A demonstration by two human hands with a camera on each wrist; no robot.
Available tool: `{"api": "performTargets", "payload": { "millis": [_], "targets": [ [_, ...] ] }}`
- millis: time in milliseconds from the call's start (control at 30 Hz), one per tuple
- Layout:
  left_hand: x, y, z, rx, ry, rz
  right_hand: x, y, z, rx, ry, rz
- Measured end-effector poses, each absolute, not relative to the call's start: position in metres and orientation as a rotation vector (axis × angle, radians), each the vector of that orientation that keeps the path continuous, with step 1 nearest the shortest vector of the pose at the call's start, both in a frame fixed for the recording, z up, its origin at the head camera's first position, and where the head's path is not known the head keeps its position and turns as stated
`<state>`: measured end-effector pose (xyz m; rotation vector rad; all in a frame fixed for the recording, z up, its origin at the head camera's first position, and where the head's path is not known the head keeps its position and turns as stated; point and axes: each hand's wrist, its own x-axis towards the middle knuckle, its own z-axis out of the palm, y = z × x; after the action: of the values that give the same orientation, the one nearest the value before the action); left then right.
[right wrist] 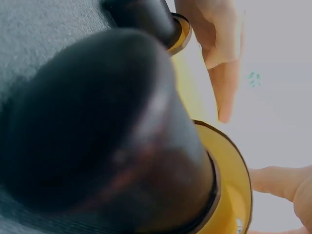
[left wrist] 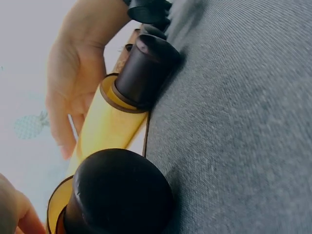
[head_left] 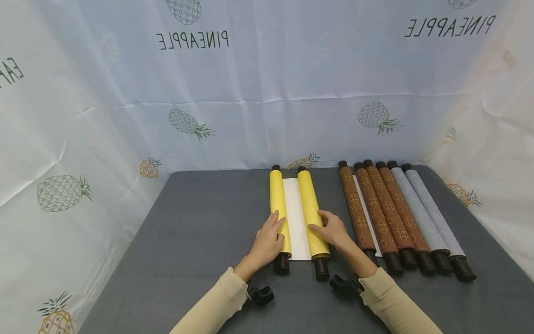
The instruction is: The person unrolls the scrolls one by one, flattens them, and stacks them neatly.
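Note:
A yellow scroll with dark roller ends lies partly unrolled at the middle of the table, a white strip showing between its two rolls. My left hand rests on the left roll, fingers laid across its top and fairly straight. On the other roll lies my right hand, thumb over the top and fingertips at the right edge. The left wrist view shows the right hand with extended fingers along the yellow surface. In the right wrist view, a dark roller end fills the foreground, the left hand beyond it.
Right of the yellow scroll lie several brown patterned rolls, a white strip between the two leftmost. Two grey rolls lie farthest right. A pineapple-print curtain rises behind the dark grey table.

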<state>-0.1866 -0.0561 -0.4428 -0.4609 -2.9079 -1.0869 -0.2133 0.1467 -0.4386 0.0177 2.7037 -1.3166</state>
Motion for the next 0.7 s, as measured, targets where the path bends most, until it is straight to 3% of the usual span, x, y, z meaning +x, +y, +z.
{"api": "performTargets", "payload": {
  "millis": [700],
  "targets": [
    [-0.184,-0.063,-0.444,-0.208,-2.960,-0.945,-0.218,0.156,-0.428,0.008,2.644,-1.340]
  ]
}}
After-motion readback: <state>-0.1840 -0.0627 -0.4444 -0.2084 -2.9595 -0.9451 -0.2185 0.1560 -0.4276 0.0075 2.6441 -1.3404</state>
